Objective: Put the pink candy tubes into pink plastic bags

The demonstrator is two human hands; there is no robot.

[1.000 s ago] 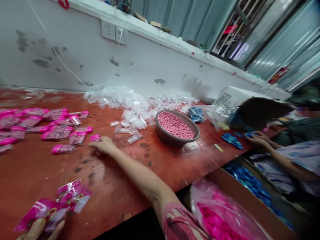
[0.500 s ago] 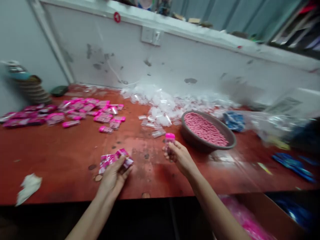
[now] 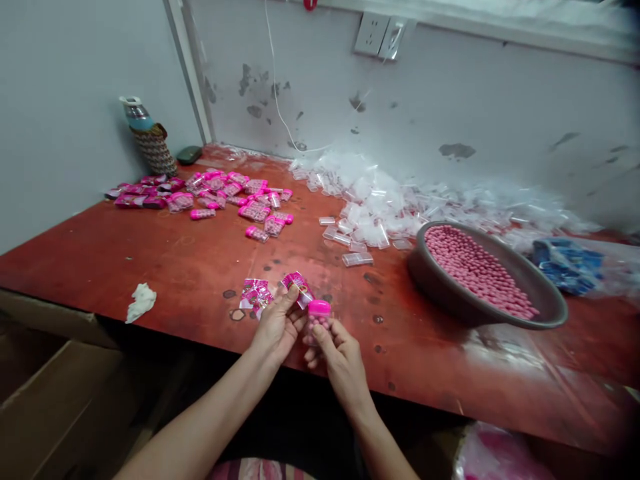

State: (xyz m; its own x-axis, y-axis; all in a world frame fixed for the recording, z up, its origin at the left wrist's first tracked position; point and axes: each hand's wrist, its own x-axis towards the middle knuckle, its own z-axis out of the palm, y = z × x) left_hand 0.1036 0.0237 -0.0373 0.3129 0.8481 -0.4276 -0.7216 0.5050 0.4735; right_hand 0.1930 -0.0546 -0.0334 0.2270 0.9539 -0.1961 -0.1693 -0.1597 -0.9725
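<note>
Between thumb and fingers, my left hand (image 3: 280, 324) grips a printed pink label sleeve (image 3: 299, 289). My right hand (image 3: 342, 357) is closed around a small clear candy container (image 3: 319, 318) with a bright pink cap, pink balls showing inside it. The two hands are close together over the table's front edge, the container right beside the sleeve. More printed pink labels (image 3: 255, 295) lie on the table just left of my left hand.
A grey-brown bowl (image 3: 553, 313) of pink balls stands at right. Behind it spreads a heap of clear empty containers (image 3: 380, 200). Filled pink-capped containers (image 3: 255, 211) lie at back left, near a bottle (image 3: 150, 140) in a knitted cover. A crumpled white tissue (image 3: 141, 302) is at front left.
My right hand has brought the container leftward and nearer, up to the sleeve in my left hand. The camera view has turned left and down.
</note>
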